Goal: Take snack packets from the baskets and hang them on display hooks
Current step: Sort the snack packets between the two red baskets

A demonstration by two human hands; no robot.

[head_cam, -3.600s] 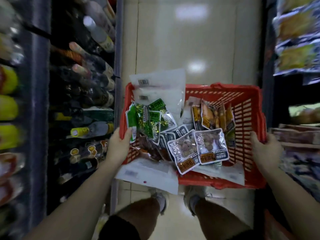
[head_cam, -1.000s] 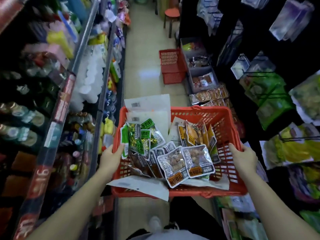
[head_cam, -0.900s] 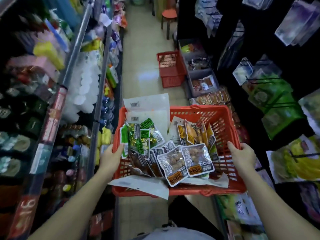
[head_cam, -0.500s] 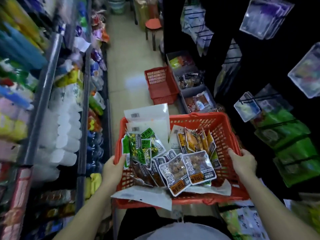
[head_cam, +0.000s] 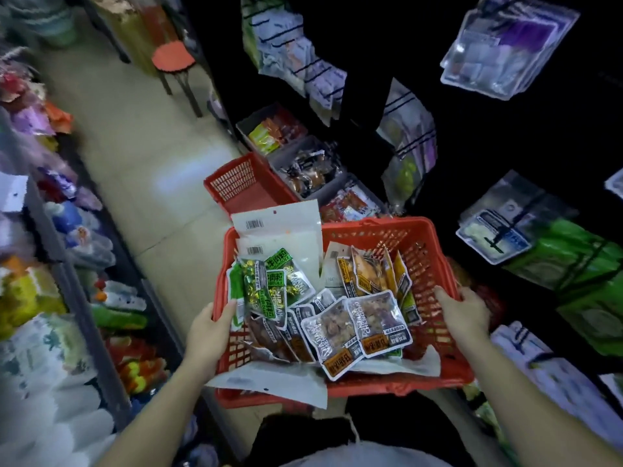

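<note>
Head view looks down a tiled aisle floor (head_cam: 141, 156), with stocked shelves (head_cam: 43, 298) on the left and, on the right, a dark wall where hanging packets (head_cam: 495, 230) sit on hooks. The red basket (head_cam: 435, 264) is held between both hands. A second basket (head_cam: 242, 183) stands on the floor ahead. Snack packets (head_cam: 354, 328) lie heaped inside the held one. The left hand (head_cam: 207, 335) and right hand (head_cam: 467, 315) each curl round a side rim, thumbs inside it.

Red basket (head_cam: 435, 261) w/ green pkts (head_cam: 269, 291), orange pkts (head_cam: 367, 274) (barcoded white ones (head_cam: 279, 227)).
</note>
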